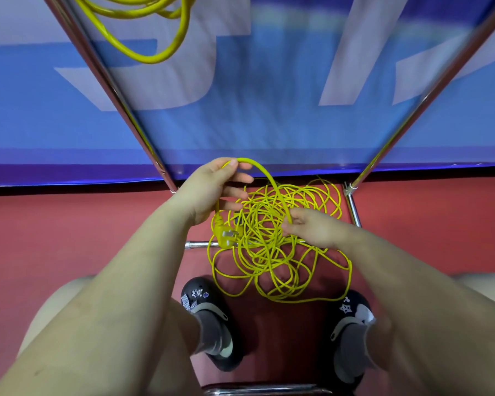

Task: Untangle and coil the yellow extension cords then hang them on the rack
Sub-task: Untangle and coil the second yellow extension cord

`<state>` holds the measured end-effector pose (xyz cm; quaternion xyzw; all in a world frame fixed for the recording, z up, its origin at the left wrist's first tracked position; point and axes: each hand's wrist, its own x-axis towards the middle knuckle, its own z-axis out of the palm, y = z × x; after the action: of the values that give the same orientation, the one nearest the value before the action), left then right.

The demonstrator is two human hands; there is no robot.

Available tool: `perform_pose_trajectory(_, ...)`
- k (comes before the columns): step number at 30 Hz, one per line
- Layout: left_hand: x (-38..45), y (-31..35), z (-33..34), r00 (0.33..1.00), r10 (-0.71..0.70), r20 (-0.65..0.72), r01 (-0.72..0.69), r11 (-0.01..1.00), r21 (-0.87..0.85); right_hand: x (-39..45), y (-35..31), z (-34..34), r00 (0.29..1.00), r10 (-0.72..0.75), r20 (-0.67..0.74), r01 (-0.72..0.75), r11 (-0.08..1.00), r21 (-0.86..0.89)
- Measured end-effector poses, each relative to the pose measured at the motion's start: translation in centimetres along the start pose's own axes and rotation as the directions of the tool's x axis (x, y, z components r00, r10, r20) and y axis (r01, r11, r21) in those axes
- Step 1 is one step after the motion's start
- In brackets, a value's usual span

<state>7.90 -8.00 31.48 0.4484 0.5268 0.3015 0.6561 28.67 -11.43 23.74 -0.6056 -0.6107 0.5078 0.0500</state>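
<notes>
Both forearms are filling the bottom of the view, reaching down over a red floor (pixel 83 230) toward a yellow extension cord (pixel 272 252) that is lying in a loose tangle between two chrome rack legs. Behind it a blue banner (pixel 269 115) with pale lettering is standing along the floor edge, framed by the slanting chrome rack poles (pixel 103 72). Another coiled yellow cord (pixel 155 32) is hanging at the top left. Two black clogs (pixel 209 315) over grey socks are standing just below the tangle. The left hand (pixel 212 192) is lifting an arch of cord, thumb and forefinger pinching it, remaining fingers spreading loosely. The right hand (pixel 309 227) is pinching the arch's other end above the pile. A yellow plug (pixel 225 234) is dangling beneath the left hand
</notes>
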Motion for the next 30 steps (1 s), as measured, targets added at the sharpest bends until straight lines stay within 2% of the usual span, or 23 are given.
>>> perform_pose_trajectory(2,-0.1,0.1,-0.3,0.999,0.008,-0.036,-0.007,1.000,0.010,-0.4,0.2,-0.4,0.999,-0.011,-0.043,0.005,0.991,-0.136)
perform_pose_trajectory(4,-0.4,0.5,-0.6,0.996,0.028,-0.089,-0.028,1.000,-0.002,-0.6,0.1,-0.7,0.991,-0.060,-0.118,0.040,0.985,-0.169)
perform_pose_trajectory(7,-1.1,1.2,-1.3,0.975,0.038,-0.217,-0.054,0.996,-0.069,-1.6,-1.7,-1.3,0.963,-0.102,-0.251,0.132,0.986,0.103)
perform_pose_trajectory(11,-2.5,1.7,-0.8,0.960,0.004,-0.280,-0.022,0.998,-0.062,-4.7,-5.2,-2.8,0.934,-0.055,-0.353,0.218,0.870,0.443)
perform_pose_trajectory(16,-4.8,3.4,0.7,0.973,-0.067,-0.223,0.065,0.998,-0.015,-8.7,-8.0,-4.0,0.946,0.036,-0.323,0.196,0.729,0.656)
perform_pose_trajectory(19,-6.8,3.5,0.5,0.978,-0.169,-0.124,0.152,0.979,-0.136,-10.5,-7.8,-3.9,0.943,0.061,-0.328,0.183,0.728,0.661)
perform_pose_trajectory(21,-7.9,2.2,0.5,0.975,-0.221,-0.028,0.213,0.959,-0.186,-11.2,-6.7,-3.5,0.938,0.108,-0.331,0.175,0.676,0.716)
perform_pose_trajectory(24,-8.5,-0.2,1.7,0.970,-0.235,0.068,0.241,0.965,-0.099,-11.2,-5.4,-3.0,0.932,0.202,-0.300,0.156,0.524,0.837)
perform_pose_trajectory(27,-7.7,-1.6,2.8,0.988,-0.142,0.064,0.135,0.986,0.097,-10.4,-5.0,-2.9,0.942,0.243,-0.231,0.132,0.366,0.921)
perform_pose_trajectory(30,-7.1,-2.4,2.9,0.996,-0.076,0.056,0.056,0.952,0.302,-9.6,-4.9,-2.9,0.955,0.255,-0.150,0.090,0.232,0.969)
